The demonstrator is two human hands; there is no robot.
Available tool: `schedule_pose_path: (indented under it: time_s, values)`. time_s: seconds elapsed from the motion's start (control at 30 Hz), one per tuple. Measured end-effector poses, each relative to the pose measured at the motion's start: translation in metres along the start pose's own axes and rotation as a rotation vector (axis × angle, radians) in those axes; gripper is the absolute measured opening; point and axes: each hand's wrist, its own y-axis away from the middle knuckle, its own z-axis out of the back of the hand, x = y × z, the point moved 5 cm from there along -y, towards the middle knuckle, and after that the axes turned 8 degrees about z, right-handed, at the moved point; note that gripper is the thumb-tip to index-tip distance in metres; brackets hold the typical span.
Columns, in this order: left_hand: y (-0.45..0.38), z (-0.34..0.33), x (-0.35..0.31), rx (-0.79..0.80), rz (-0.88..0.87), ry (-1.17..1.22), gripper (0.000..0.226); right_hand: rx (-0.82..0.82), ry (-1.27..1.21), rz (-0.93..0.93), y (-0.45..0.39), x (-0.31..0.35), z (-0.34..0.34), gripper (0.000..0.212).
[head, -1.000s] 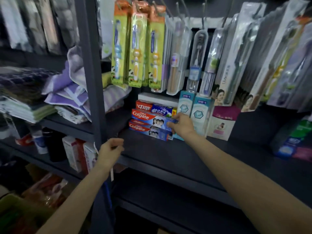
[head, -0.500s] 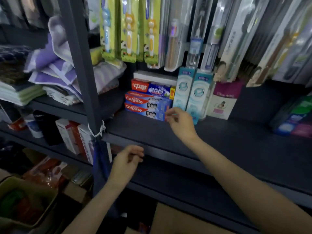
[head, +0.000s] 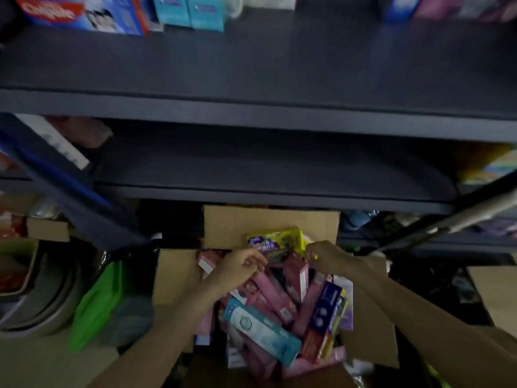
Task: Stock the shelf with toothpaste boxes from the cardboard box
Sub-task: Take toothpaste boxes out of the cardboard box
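Both hands are down in the open brown cardboard box (head: 268,219) on the floor, below the dark grey metal shelf (head: 251,113). Left hand (head: 240,266): fingers curled, tips over the pink toothpaste boxes (head: 268,292); frame is blurred, so I cannot tell if they grip anything. Right hand (head: 327,257): fingers curled and pinching the right end of a yellow-and-purple rectangular carton (head: 275,243), which sits at the far side of the box, between the two hands and just beyond the left fingertips. Nearer the person than both sets of fingers: a loose pile of long toothpaste boxes, mostly pink, plus a light-blue-and-white toothpaste box (head: 263,331) lying diagonally and a dark blue-and-red toothpaste box (head: 321,315) to its right, under the right forearm. Well above the fingers, on the upper shelf board: red-and-blue Colgate toothpaste boxes (head: 84,15) at left, teal boxes (head: 190,9) just beside them. Green bag (head: 98,301) on the floor left of the left forearm.
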Motion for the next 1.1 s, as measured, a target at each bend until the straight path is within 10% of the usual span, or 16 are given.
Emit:
schedule_pose_path:
  time_s: [0.43, 0.73, 0.87, 1.0, 1.1]
  values:
    - [0.0, -0.023, 0.03, -0.008, 0.214, -0.094, 0.021, -0.22, -0.092, -0.246, -0.027, -0.019, -0.074, 0.052]
    - [-0.007, -0.023, -0.055, -0.102, -0.015, -0.051, 0.073, -0.476, -0.038, 0.066, 0.04, 0.065, 0.087, 0.051]
    - [0.02, 0.015, -0.126, -0.24, -0.159, 0.088, 0.053, -0.613, -0.197, 0.27, 0.088, 0.111, 0.154, 0.043]
    - [0.07, 0.056, -0.195, 0.023, -0.279, 0.284, 0.026, -0.546, -0.66, 0.462, 0.136, 0.119, 0.22, 0.021]
    - [0.101, 0.076, -0.24, 0.176, -0.402, 0.375, 0.053, -0.432, -0.612, 0.429, 0.166, 0.107, 0.249, 0.03]
